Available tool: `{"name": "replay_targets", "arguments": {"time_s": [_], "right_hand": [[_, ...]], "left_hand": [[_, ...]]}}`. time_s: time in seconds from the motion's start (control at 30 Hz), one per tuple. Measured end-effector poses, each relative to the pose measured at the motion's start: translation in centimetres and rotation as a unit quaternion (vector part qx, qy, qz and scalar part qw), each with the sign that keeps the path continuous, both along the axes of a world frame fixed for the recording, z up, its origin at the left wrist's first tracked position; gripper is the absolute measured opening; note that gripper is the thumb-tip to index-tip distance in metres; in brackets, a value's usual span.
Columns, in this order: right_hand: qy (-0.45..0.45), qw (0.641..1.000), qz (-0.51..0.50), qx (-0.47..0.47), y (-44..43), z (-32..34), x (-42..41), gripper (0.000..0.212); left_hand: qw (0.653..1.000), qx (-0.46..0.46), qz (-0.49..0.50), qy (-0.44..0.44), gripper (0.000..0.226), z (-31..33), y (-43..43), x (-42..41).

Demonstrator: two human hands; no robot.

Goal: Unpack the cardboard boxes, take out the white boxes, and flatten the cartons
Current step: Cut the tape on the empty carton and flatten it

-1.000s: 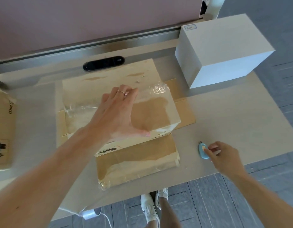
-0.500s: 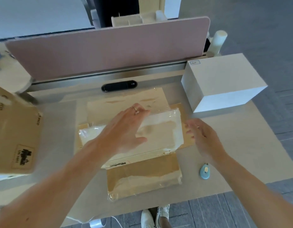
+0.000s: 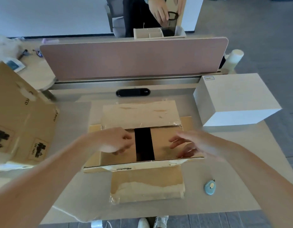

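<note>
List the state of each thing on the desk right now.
Centre carton, outer flaps folded out, inner flaps parted by a dark gap.
Left hand, at left inner flap, grip blurred.
Right hand, fingers spread over right inner flap.
White box, closed, untouched.
Cutter, lying untouched.
Side carton, upright, top looks closed.

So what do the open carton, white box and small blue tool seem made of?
The open carton: matte brown cardboard, with glossy clear tape remnants. The white box: probably smooth matte paperboard, crisp edges. The small blue tool: likely plastic, slight sheen.
</note>
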State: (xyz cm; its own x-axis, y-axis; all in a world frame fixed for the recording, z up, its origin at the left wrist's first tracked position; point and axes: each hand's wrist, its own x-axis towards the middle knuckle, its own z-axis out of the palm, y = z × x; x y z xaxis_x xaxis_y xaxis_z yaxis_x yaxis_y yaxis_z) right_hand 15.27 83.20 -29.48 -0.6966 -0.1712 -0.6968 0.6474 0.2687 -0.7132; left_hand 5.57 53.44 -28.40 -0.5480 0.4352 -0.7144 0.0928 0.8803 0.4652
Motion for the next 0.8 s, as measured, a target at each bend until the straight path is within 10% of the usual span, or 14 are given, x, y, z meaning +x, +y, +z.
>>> {"name": "replay_targets", "arguments": {"time_s": [0.4, 0.8], "right_hand": [[0.094, 0.977, 0.138, 0.132, -0.7, 0.2, -4.4, 0.063], [0.302, 0.904, 0.106, 0.282, -0.7, 3.0, -11.0, 0.07]], "left_hand": [[0.978, -0.06, -0.121, 0.162, 0.074, 0.4, -0.4, 1.8], [0.946, 0.01, -0.029, 0.322, 0.13, 0.6, -0.2, -3.5]]}}
